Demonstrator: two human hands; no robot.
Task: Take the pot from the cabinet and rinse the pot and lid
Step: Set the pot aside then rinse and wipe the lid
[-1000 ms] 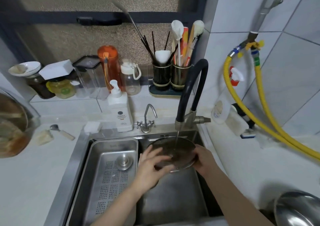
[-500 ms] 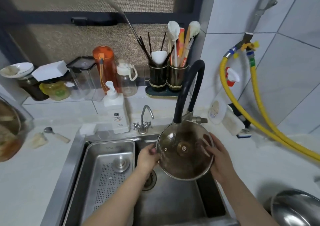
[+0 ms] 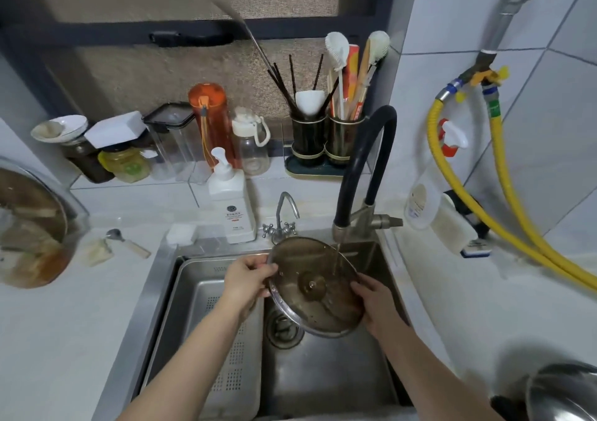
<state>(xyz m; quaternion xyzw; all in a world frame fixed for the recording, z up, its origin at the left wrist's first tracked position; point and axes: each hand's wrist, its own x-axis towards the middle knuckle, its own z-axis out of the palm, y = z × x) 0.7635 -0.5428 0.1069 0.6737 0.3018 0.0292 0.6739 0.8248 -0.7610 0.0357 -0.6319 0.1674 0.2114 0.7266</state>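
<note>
White tiled walls and a pale counter [image 3: 58,333] surround a steel sink [image 3: 326,378] set below a dark-framed window. From the head view, a glass lid [image 3: 315,286] is held tilted over the sink basin, directly beneath the black curved tap [image 3: 361,168], and a thin stream of water is seen striking its upper right part. The lid's left rim is pinched by the left hand [image 3: 247,280], fingers curled over the edge; its right rim is gripped by the right hand [image 3: 379,307]. A perforated steel tray [image 3: 223,349] is seated in the sink's left side, under the left forearm. A soap dispenser [image 3: 231,204] and a small second tap [image 3: 284,217] stand just behind the lid. Two utensil holders [image 3: 326,143] are placed on the ledge. Yellow hoses [image 3: 504,217] are looped along the right wall. The pot [image 3: 565,395] is partly seen at the lower right corner.
</note>
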